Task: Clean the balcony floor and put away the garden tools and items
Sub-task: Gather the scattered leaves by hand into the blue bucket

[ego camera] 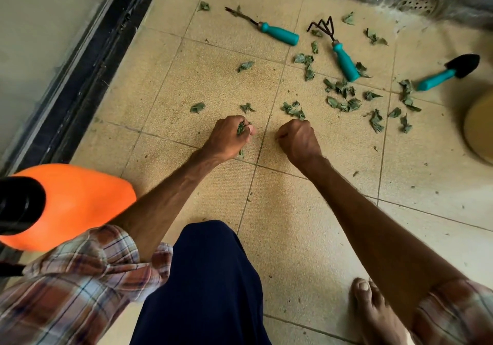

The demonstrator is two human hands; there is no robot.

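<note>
Balcony floor [213, 83] strewn with leaves [344, 102], near both fists; left hand [229, 136] curled round leaf wad [241, 128]; right hand [298, 139] fisted, contents hidden. Risk: overfull grip sheds bits; rake [344, 59] untouched

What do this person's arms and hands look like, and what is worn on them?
The left hand and right hand are bare, no gloves, rings or watch showing. The left sleeve and right sleeve are plaid, rust, white and blue, rolled up near the elbows.
</note>
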